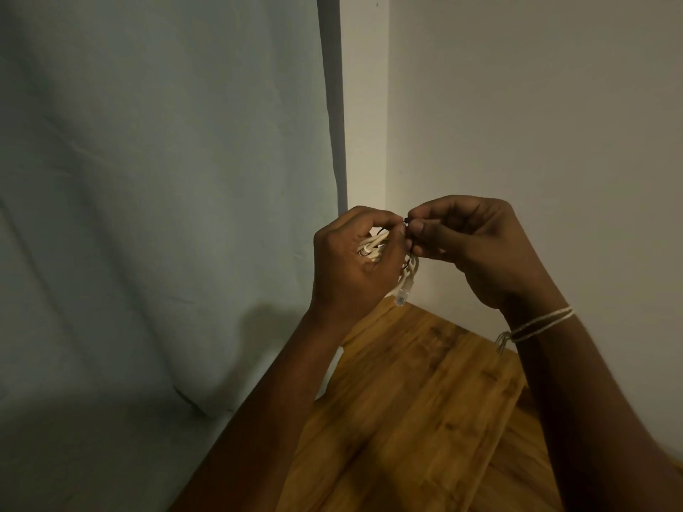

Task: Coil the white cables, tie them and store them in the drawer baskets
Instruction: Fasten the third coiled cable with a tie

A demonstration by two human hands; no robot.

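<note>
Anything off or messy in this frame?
Nothing stands out. The left hand holds the coiled white cable above the wooden top, its plug hanging free, while the right hand pinches the black tie.

Left hand (354, 260): raised in front of the body, back of the hand toward the camera, fingers curled round a coiled white cable (373, 247), thumb and forefinger pinched at the top. Left forearm: bare, rising from the lower centre. Right hand (469, 245): level with the left, knuckles up, thumb and forefinger pinching a thin black tie (407, 219) where the two hands meet. Right wrist: wrapped with pale string (536, 323). Right forearm: bare, entering from the lower right.
</note>
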